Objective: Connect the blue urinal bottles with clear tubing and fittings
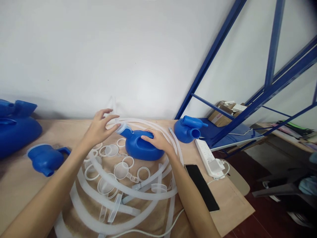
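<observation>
A blue plastic urinal bottle lies on the table in front of me, its neck pointing left. My right hand is wrapped round the handle on top of it. A translucent white cap sits at the mouth of the neck. Beside that cap, my left hand has its fingers spread, the thumb tip at or very near the rim. A blurred translucent strip shows behind the left fingers; I cannot tell what it belongs to. Below the bottle lie several loose translucent caps and rings.
Corrugated clear hoses coil across the table. Other blue bottles stand left and right, with a blue spouted part at left. A phone and power strip lie right, near a blue metal frame.
</observation>
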`<state>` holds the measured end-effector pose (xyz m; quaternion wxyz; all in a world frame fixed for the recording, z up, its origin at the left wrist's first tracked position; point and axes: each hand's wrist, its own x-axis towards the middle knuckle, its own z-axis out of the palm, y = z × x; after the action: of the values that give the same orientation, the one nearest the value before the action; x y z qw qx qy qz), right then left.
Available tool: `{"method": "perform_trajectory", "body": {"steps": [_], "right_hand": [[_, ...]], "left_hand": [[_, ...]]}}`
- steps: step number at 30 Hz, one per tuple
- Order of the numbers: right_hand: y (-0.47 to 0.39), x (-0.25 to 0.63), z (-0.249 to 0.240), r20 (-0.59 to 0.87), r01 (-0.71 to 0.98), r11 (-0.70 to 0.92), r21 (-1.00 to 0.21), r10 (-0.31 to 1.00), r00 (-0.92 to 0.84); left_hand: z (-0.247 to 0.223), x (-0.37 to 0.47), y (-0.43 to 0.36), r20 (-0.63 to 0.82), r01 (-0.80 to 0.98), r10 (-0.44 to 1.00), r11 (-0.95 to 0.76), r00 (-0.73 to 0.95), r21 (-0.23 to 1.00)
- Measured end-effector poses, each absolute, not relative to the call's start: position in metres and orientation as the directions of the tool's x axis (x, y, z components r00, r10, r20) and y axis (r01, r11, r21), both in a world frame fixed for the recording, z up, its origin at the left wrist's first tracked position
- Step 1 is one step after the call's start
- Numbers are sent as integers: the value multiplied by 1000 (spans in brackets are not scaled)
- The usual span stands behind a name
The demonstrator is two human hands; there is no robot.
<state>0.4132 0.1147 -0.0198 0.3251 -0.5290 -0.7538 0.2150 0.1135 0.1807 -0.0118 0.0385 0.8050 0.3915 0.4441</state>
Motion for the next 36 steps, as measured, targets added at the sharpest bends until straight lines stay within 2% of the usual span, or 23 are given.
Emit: {"method": "perform_trajectory", "body": {"steps": [3, 5, 11, 15, 18, 20, 23, 26, 32, 34, 36], "right_hand": [[113, 411, -17, 258, 631, 349, -693, 937, -234], [112, 410, -15, 264, 612, 355, -707, 935, -238], [112, 411, -13, 261, 535, 331, -777, 943, -205], [112, 416, -7, 330, 497, 355, -792, 933, -141], [107, 419, 4, 357, 501, 379, -778, 923, -143], [103, 419, 13, 377, 490, 389, -780, 917, -127], [94, 415, 26, 404, 459, 405, -791, 909, -107], [88, 410, 34, 403, 444, 410, -797, 908, -115], [85, 408, 39, 402, 487, 407, -773, 908, -120], [80, 409, 44, 386, 513, 393, -763, 914, -124], [74, 410, 52, 394, 535, 390, -749, 912, -113]], "left_hand": [[-3, 99, 182, 426, 575, 807, -590, 409, 566], [0, 93, 182, 314, 586, 837, -541, 449, 603], [14, 95, 167, 229, 549, 815, -538, 532, 640], [33, 104, 147, 286, 505, 801, -564, 525, 653], [39, 113, 136, 362, 503, 771, -623, 524, 600], [36, 121, 132, 471, 471, 722, -690, 507, 550], [30, 133, 127, 699, 409, 614, -782, 368, 471], [28, 138, 123, 810, 415, 523, -820, 267, 393], [32, 136, 115, 829, 465, 497, -815, 255, 345], [37, 131, 114, 793, 495, 520, -804, 316, 331], [45, 119, 112, 696, 515, 568, -794, 438, 323]]}}
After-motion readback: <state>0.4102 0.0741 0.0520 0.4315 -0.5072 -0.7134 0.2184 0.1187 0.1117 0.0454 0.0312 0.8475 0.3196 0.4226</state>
